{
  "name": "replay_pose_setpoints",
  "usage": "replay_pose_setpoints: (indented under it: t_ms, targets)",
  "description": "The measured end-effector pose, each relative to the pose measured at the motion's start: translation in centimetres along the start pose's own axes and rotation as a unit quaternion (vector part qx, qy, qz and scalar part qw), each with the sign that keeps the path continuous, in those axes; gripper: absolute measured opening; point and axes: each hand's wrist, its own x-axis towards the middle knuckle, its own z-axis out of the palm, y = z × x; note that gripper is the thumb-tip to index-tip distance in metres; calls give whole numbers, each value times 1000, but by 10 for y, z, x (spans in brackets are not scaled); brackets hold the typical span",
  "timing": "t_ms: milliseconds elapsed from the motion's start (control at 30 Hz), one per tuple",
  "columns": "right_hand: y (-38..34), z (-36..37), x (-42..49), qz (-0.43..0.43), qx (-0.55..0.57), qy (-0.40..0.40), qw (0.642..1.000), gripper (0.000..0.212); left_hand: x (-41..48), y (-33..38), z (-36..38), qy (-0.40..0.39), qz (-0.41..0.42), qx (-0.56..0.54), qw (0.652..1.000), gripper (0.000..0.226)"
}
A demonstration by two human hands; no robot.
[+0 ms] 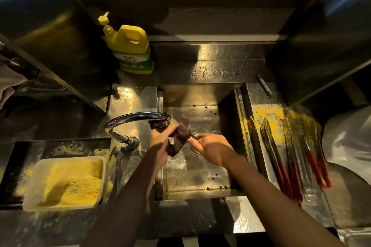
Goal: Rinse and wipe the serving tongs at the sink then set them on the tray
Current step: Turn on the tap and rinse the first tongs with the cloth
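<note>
Over the sink (227,110), under the faucet spout (138,116), my left hand (163,140) is closed on a dark brown cloth (179,136) that is wet and bunched. My right hand (210,148) grips one end of a pair of serving tongs (194,137). Only a short sliver of metal shows between the cloth and my fingers, and the rest is wrapped or hidden. Three more pairs of tongs with red handles (281,158) (293,162) (318,164) lie side by side on the right counter, dusted with yellow powder.
A yellow dish-soap bottle (130,48) stands behind the sink on the left. A plastic tub of yellow powder (66,183) sits at the front left. Yellow powder is spilled on both counters. A pale rounded shape (349,142) fills the right edge. A small pen-like stick (264,84) lies behind the tongs.
</note>
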Motion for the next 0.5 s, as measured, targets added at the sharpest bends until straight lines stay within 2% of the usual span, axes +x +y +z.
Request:
replay_pose_setpoints:
  t_ms: [67,167,200,267,367,500]
  targets:
    - [0,1,-1,-6,-6,-8,1000,75,0,0,-6,-42,-23,-21,999,27]
    - [13,-7,-4,-27,-39,-34,998,78,7,8,-17,-43,31,134,990,54]
    - [17,-11,-4,-34,-44,-29,998,81,9,9,-18,-44,48,176,982,56]
    - [20,-16,1,-40,-51,-11,998,87,11,11,-16,-48,59,186,980,45]
    - [17,-16,9,-32,-66,-4,997,83,5,13,-7,-30,14,94,995,14]
    - [26,-17,6,-47,-74,-35,996,87,9,14,-10,-42,27,108,993,9]
